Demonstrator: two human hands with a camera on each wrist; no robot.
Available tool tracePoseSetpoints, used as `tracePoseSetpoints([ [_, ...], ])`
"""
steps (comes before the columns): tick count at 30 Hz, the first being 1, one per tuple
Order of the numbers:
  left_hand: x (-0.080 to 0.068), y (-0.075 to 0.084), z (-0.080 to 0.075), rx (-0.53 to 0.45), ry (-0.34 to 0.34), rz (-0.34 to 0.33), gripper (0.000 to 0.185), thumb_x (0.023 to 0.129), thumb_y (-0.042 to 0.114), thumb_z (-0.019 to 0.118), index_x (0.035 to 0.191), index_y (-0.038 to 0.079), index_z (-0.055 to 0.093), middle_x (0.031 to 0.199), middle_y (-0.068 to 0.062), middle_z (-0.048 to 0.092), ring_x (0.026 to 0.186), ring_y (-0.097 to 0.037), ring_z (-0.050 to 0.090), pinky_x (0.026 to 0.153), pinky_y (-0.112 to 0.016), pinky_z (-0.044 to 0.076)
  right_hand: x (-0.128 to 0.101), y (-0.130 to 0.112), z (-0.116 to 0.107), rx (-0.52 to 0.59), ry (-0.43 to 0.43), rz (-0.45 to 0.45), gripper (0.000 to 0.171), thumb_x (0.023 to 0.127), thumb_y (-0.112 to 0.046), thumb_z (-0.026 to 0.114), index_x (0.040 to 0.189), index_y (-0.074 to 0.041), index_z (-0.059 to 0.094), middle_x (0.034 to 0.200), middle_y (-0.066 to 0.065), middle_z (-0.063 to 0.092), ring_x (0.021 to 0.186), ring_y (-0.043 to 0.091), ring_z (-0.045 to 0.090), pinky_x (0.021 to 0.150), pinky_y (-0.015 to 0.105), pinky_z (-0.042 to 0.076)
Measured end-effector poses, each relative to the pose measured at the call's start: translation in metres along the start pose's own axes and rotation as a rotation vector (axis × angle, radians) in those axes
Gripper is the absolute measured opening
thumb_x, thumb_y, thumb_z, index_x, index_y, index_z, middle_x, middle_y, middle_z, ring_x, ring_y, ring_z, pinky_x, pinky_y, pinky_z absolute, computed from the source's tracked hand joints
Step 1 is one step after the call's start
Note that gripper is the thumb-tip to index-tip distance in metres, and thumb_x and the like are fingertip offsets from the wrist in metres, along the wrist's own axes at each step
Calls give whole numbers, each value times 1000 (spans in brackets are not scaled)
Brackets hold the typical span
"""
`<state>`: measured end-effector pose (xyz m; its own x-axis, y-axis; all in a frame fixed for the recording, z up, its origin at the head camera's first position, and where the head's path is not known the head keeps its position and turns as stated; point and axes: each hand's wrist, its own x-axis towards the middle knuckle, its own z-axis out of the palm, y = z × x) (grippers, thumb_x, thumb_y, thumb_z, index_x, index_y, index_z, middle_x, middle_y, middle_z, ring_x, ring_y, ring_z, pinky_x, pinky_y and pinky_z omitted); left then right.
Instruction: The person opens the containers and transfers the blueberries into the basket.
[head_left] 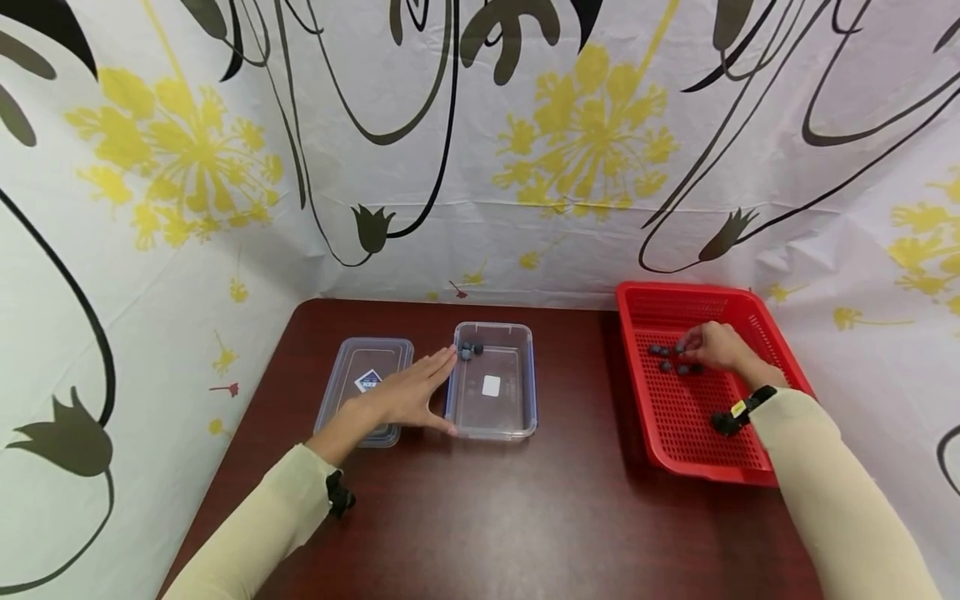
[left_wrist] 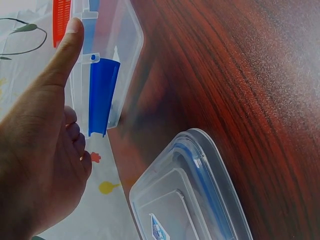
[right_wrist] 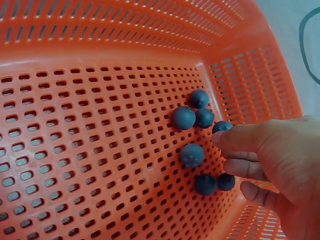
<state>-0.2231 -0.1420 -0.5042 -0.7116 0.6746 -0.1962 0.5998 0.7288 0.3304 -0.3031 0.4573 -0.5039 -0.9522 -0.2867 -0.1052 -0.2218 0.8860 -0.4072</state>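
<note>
My right hand (head_left: 712,346) reaches down into the red basket (right_wrist: 75,117). Its thumb and forefinger pinch a blueberry (right_wrist: 221,127) at the basket's far end, and several more blueberries (right_wrist: 191,155) lie around on the perforated floor. On the table, my left hand (head_left: 408,392) rests against the left side of a clear plastic container (head_left: 491,417), fingers straight and thumb spread apart toward the near corner. The left wrist view shows a blue side clip (left_wrist: 103,97) beside that hand. Three blueberries (head_left: 467,354) sit in the container's far left corner.
A clear lid (head_left: 345,367) with a blue and white label lies left of the container, partly under my left forearm. Behind the dark wooden table (head_left: 480,517) hangs a white patterned sheet (head_left: 465,167). The basket's raised walls surround my right hand.
</note>
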Motion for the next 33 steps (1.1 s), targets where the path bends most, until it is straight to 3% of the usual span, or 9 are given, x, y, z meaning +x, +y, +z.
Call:
tracePoseSetpoints([
  [5, 0, 0, 1, -6, 4, -6, 133, 81, 79, 74, 170, 6, 7, 179, -9, -2, 165, -25, 3, 132, -46, 13, 0, -2, 3, -33, 0, -11, 15, 88, -6, 79, 99, 4, 78, 86, 11, 79, 71, 14, 65, 63, 33, 52],
  [12, 0, 0, 3, -14, -1, -2, 134, 81, 80, 73, 170, 5, 7, 179, -9, -2, 165, -25, 3, 132, -47, 13, 0, -17, -4, -96, 33, -82, 23, 89, -7, 79, 106, 8, 77, 93, 20, 79, 83, 33, 75, 71, 49, 61],
  [15, 0, 0, 3, -7, 1, -5, 134, 81, 80, 73, 170, 6, 7, 179, -9, -2, 165, -24, 3, 132, -46, 13, 4, -38, -11, -120, 100, -155, 23, 89, -5, 79, 107, 9, 77, 95, 22, 78, 85, 37, 75, 74, 56, 61],
  [20, 0, -1, 2, 8, 4, -7, 133, 81, 79, 74, 170, 5, 7, 179, -9, -2, 165, -24, 2, 132, -46, 13, 13, -87, -21, -113, 186, -241, 22, 88, -6, 84, 105, 7, 78, 93, 19, 79, 82, 33, 76, 75, 55, 61],
  [33, -1, 1, 1, 10, 0, -1, 133, 81, 80, 73, 170, 4, 8, 179, -11, -1, 165, -25, 3, 132, -46, 13, 41, -174, -6, -49, 162, -393, 20, 87, -12, 88, 102, -1, 81, 87, 8, 78, 74, 18, 71, 66, 39, 58],
])
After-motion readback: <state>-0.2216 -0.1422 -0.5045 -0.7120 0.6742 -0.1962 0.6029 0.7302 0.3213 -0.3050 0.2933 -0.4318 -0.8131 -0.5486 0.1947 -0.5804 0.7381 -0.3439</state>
